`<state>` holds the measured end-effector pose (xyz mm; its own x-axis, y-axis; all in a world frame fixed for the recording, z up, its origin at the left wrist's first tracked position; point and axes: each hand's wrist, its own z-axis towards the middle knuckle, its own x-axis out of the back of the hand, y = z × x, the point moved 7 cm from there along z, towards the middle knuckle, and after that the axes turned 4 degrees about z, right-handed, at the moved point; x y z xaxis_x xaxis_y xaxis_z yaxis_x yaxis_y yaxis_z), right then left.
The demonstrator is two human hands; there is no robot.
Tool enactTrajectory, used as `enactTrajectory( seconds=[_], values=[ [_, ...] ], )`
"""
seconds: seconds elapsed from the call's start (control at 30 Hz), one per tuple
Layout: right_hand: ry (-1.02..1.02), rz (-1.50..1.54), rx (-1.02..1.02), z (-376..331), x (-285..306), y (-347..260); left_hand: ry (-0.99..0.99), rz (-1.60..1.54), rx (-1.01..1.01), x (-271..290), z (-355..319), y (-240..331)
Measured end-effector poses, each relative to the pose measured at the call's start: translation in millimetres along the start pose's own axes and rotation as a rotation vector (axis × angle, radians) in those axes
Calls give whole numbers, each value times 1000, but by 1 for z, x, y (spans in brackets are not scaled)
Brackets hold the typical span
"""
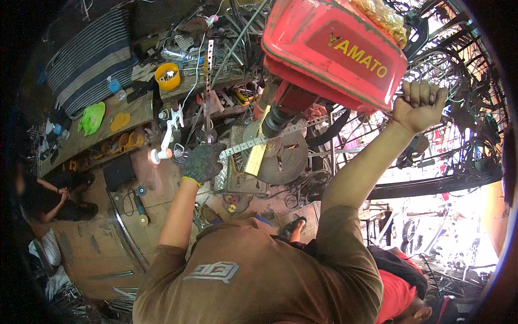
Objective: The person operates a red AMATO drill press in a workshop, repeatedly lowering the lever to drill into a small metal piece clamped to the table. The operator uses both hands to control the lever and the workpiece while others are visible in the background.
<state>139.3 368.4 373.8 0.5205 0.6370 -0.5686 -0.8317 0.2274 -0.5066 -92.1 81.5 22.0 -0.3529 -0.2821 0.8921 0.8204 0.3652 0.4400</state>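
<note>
A red drill press (pixel 302 38) stands before me, its dark chuck (pixel 275 123) pointing down at a round metal table (pixel 294 156). Under the chuck lies a flat metal strip (pixel 244 146) with a row of holes or marks along it. My left hand (pixel 202 163), in a dark glove with a yellow cuff, is closed on the strip's left end. A yellowish wooden slat (pixel 256 157) rests beneath the strip, crossing it. My bare right hand (pixel 418 106) is wrapped around the feed lever at the press's right side, most of the lever hidden by the fingers.
On the left, a wooden bench (pixel 137 110) holds a yellow tub (pixel 168 76), a plastic bottle (pixel 116 88) and a green cloth (pixel 91 119). An angle grinder (pixel 141 208) lies on the floor. People are at the far left and lower right. Metal racks crowd the right.
</note>
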Motion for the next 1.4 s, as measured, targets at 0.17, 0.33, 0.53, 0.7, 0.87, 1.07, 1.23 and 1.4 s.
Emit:
enactTrajectory(
  seconds=[0.17,0.33,0.53,0.7,0.87,1.07,1.23,1.4],
  values=[
    [-142,144,1,-1,4,2,-63,57,107,9,1,5],
    [-252,365,-44,2,5,6,-67,63,134,9,1,6],
    [-444,445,-77,-3,1,5,-46,171,239,8,5,9],
    [-399,388,-42,-6,7,2,89,190,188,24,13,21],
    [-422,481,-34,-11,3,1,120,299,220,21,17,19],
    [-448,482,-33,-17,5,-1,7,269,325,12,18,12],
    [-505,503,-17,-19,5,0,-20,302,342,10,15,12],
    [-537,552,-33,-20,4,-2,21,304,270,5,15,8]
  ],
)
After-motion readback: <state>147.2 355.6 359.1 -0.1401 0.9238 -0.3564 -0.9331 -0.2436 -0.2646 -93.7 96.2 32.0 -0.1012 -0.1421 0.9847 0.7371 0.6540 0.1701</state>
